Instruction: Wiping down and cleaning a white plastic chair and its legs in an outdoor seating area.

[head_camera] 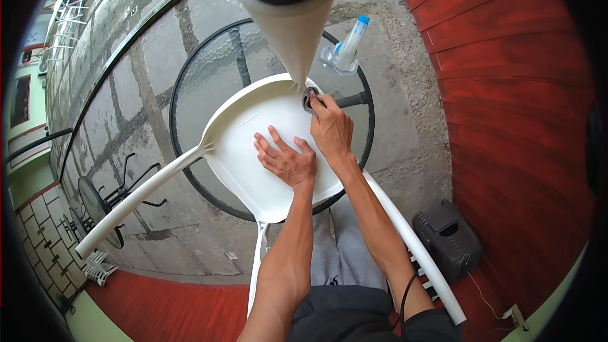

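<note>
A white plastic chair (247, 128) lies upside down on a round glass table with a dark rim (178, 152), its legs pointing up and outwards. My left hand (287, 159) rests with fingers spread on the underside of the seat and holds nothing. In my right hand (332, 128) is a grey cloth (310, 99), pressed at the seat's far right edge, beside the base of the leg that rises towards the camera. A clear plastic bottle with a blue cap (350, 47) is on the glass beyond my right hand.
A red wooden surface (513, 118) runs along the right side. A dark grey plastic case (449, 242) with a cable stands at the lower right. More round tables (99, 209) and stacked white chairs (71, 14) are to the left, on grey stone paving (166, 47).
</note>
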Demonstrator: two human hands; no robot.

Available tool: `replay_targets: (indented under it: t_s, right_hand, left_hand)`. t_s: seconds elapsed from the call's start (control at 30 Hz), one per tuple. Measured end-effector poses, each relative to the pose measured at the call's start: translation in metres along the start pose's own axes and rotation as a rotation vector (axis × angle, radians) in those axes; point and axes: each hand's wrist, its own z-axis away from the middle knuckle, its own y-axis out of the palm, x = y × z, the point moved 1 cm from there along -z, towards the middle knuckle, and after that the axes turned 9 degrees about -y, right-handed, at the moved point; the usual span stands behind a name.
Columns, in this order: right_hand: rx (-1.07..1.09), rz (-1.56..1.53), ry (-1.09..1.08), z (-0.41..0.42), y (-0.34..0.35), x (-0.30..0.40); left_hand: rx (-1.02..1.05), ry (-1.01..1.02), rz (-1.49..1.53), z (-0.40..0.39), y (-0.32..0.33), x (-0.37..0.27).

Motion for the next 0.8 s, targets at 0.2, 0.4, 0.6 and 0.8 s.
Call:
replay_targets:
  t_s: [0.2,0.4,0.6,0.8]
  right_hand:
    - [-0.014,-0.051,0.084,0.021,-0.012,0.010]
    - [-0.172,-0.118,-0.017,0.009,0.007,-0.009]
    - [-0.266,-0.133,-0.098,-0.021,0.024,-0.009]
    - [-0.203,-0.127,-0.024,-0.016,0.017,-0.013]
  left_hand:
    - [0.019,-0.011,0.003,0.001,0.000,0.007]
    - [0.019,-0.013,0.013,0.002,0.001,0.004]
    - [0.016,-0.029,0.004,0.001,-0.001,0.001]
    - [0.017,-0.017,0.033,0.003,0.004,-0.003]
